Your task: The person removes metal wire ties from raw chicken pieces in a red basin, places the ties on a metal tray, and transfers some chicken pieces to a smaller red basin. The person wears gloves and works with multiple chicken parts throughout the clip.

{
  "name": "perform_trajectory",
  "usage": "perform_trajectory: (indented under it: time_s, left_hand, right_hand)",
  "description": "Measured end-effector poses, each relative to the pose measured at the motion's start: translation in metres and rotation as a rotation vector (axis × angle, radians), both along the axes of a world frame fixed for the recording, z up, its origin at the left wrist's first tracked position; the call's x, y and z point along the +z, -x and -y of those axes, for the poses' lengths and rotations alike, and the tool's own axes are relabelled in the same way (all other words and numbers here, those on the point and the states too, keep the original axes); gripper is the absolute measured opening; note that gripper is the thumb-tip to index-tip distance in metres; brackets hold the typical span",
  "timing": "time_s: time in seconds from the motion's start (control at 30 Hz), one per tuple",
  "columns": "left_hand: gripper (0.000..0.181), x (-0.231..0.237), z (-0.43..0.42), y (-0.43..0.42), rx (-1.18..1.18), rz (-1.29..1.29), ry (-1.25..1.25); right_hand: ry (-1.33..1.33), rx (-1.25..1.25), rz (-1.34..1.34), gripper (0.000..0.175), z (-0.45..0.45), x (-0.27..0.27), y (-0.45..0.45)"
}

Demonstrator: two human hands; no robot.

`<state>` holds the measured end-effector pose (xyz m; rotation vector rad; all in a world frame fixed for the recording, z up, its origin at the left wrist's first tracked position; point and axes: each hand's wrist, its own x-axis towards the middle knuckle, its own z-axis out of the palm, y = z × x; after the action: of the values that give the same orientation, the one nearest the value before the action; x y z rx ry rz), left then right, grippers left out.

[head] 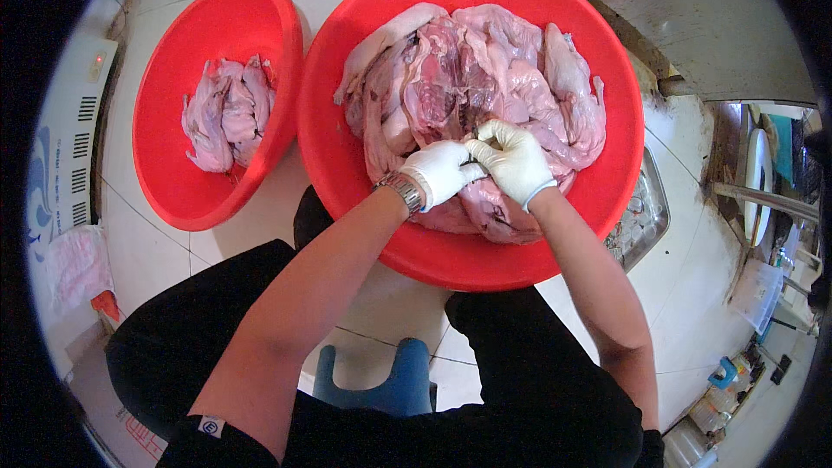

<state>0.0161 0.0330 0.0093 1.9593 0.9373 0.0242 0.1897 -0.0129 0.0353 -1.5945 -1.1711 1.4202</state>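
Observation:
A large red plastic basin (364, 234) stands before me, holding several plucked raw poultry carcasses (533, 91). One carcass lies opened (448, 78), its ribs and dark red inside showing. Over its near end, my gloved left hand (442, 172) has its fingers bent, with a metal watch at the wrist. My gloved right hand (513, 159) meets it there, thumb and forefinger pinched together. The fingertips of both hands are close together at the carcass; whether they grip its skin or something small is too fine to tell. Below them lies another piece of pale poultry (497, 208).
A smaller red basin (162, 110) with poultry (227, 117) stands tilted at the left. A metal tray (650, 208) lies partly behind the large basin's right side. A blue plastic stool (370, 390) is between my legs. Steel equipment (734, 26) and a shelf rail (767, 198) border the right.

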Motion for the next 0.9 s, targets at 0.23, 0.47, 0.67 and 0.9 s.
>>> perform_trajectory:
  time_s: [0.23, 0.47, 0.67, 0.9]
  left_hand:
    - [0.054, 0.006, -0.026, 0.028, 0.879, -0.061, -0.295]
    - [0.042, 0.000, -0.050, -0.021, 1.191, 0.414, 0.647]
    - [0.016, -0.078, -0.055, 0.015, 1.168, 0.632, 1.071]
    - [0.010, -0.082, -0.016, 0.028, 1.149, 0.669, 1.280]
  right_hand:
    - [0.081, -0.022, 0.064, 0.019, -0.014, 0.008, -0.009]
    - [0.110, -0.196, 0.048, 0.014, -0.009, -0.004, -0.016]
    - [-0.314, 0.073, 0.385, 0.016, -0.018, -0.003, 0.008]
    - [-0.054, -0.130, 0.066, 0.008, -0.003, 0.004, 0.001]
